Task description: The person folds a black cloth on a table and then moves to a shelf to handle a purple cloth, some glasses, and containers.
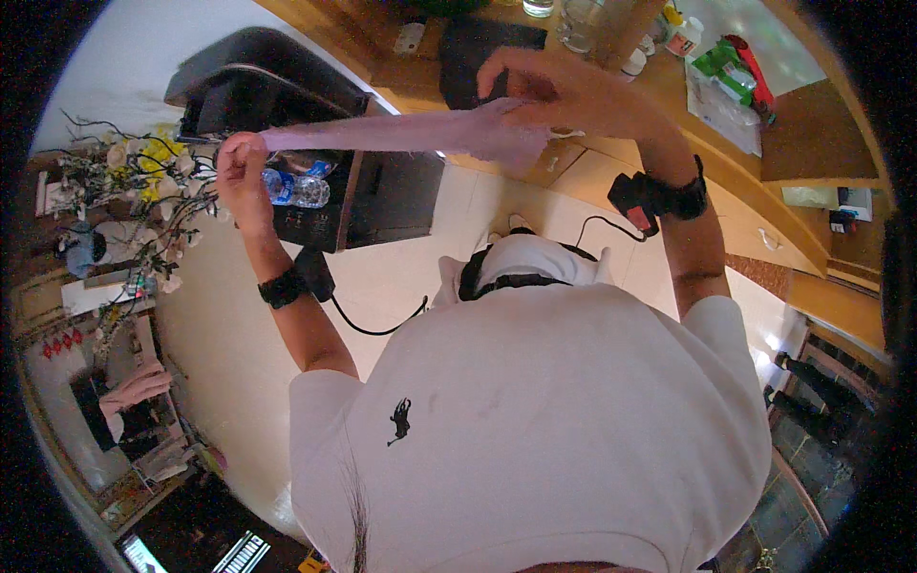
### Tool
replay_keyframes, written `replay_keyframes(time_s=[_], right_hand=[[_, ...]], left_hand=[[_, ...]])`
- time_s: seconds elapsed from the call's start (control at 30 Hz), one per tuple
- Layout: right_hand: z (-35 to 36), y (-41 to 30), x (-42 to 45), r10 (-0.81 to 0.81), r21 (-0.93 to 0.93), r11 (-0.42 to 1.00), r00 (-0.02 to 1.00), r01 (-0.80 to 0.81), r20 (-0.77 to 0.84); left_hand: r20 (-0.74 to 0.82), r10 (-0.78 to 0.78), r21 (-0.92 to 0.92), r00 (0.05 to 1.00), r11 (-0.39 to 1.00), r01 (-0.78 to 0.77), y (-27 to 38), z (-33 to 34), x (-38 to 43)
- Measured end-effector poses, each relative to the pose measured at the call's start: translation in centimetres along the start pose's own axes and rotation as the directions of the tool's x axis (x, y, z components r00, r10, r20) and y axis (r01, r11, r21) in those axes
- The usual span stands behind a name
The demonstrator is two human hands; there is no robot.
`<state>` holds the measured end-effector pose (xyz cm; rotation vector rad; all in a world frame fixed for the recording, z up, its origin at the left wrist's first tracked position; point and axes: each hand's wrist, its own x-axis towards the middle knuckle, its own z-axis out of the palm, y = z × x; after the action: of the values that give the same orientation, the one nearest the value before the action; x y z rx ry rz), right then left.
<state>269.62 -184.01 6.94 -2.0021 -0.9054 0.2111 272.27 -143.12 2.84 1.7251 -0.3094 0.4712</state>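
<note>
A pinkish-purple cloth [401, 132] is stretched in the air between my two hands. My left hand [242, 161] pinches its narrow end, in front of branches with pale flowers and above plastic water bottles [294, 188]. My right hand [534, 86] is at the wide, bunched end, close to the wooden counter; the index finger is bent away from the cloth, and the rest of the fingers are partly hidden and blurred. Below the right hand part of the cloth hangs loose. Both wrists wear black straps with devices and cables.
Glassware [582, 25], small bottles [685, 36] and a green and red packet [731, 68] stand or lie on the wooden counter. A black cabinet [394, 193] is below the cloth. Flowering branches [161, 183] reach out at the left. At the right edge are another person's dark-clad legs [817, 387].
</note>
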Motion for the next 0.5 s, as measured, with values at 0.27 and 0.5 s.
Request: replay_keyframes(time_s=[0.27,0.5], right_hand=[[1.0,-0.3,-0.9,0.145,0.255,0.927,0.89,-0.275,0.433],[3.0,-1.3,0.0,-0.167,0.164,0.977,0.97,0.138,0.178]], left_hand=[[0.027,-0.118,0.066,0.993,0.991,0.116,0.9,5.5,-3.5],[0.122,-0.264,-0.029,0.957,0.963,0.269,5.4,11.0,-5.7]])
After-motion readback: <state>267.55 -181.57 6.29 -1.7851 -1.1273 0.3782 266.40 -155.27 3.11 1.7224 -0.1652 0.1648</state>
